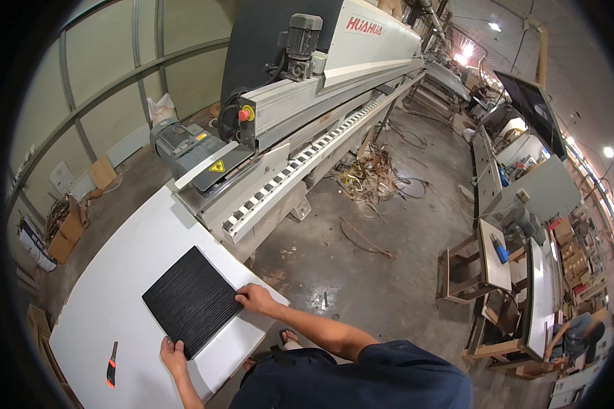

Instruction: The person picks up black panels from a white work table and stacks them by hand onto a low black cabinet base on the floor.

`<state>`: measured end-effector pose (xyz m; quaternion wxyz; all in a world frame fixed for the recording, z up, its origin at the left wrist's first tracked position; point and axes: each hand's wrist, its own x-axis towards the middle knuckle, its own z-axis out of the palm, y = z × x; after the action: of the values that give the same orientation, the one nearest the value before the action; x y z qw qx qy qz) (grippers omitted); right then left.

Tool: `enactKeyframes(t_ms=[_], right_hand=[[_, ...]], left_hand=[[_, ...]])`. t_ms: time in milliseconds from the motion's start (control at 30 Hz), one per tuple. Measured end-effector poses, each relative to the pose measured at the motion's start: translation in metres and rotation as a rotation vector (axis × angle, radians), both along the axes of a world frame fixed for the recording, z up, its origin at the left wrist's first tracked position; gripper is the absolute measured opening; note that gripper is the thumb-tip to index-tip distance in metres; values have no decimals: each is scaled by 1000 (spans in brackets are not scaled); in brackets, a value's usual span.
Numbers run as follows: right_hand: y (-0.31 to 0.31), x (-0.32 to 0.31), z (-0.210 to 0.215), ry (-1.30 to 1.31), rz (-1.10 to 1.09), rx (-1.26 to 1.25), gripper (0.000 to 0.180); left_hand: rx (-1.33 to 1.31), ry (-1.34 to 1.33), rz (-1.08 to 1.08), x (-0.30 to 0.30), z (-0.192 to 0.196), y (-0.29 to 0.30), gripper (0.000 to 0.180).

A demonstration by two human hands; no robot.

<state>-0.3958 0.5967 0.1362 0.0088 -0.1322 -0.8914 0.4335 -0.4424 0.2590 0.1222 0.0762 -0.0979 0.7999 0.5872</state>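
A black, wood-grained square panel (191, 301) lies flat on a white table (126, 273). My left hand (172, 353) grips the panel's near corner. My right hand (256, 298) rests on its right corner, fingers pressed to the edge. The panel's far corner points toward the feed end of a long grey and white edge-banding machine (300, 129), whose black-and-white conveyor track (286, 174) starts just beyond the table.
An orange and black utility knife (112, 365) lies on the table's near left. Tangled scrap strips (368, 177) litter the concrete floor. Wooden stands with white boards (494, 259) sit at right, where another person (580, 330) bends over. Cardboard boxes (68, 228) lie at left.
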Motion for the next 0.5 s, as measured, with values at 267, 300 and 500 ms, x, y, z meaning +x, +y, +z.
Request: enactKeyframes(t_ms=[267, 300, 500], right_hand=[[6, -6, -7, -77, -53, -176, 24], [5, -8, -7, -76, -51, -174, 24], [6, -11, -12, -84, -49, -193, 21]], left_hand=[[-85, 73, 62, 0, -12, 3, 52], [-87, 73, 88, 0, -7, 5, 52], [-152, 69, 98, -2, -5, 6, 49]])
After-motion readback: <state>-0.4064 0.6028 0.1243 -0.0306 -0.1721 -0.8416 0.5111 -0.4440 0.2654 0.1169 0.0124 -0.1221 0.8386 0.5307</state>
